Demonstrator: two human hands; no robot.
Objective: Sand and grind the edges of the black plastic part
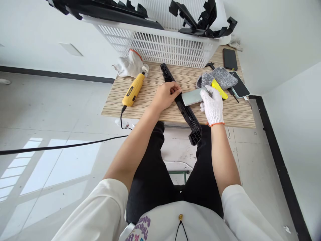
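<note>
A long, ribbed black plastic part (185, 108) lies slantwise on the wooden table, its lower end jutting past the front edge. My bare left hand (167, 95) grips it near the middle, fingers bent over it. In my right hand (212, 103), which wears a white knit glove with an orange cuff, is a flat grey-green rectangular strip (192, 97). The strip's left end meets or overlaps the black part, just right of my left fingertips. Whether it is a sheet or a stiff plate I cannot tell.
A yellow rotary tool (134, 89) with a black cord lies left, beside a white glove (129, 65). Behind stands a white slotted basket (170, 48) holding black plastic parts. A grey cloth (222, 78), a yellow-handled tool (219, 89) and two phones (230, 59) are at right.
</note>
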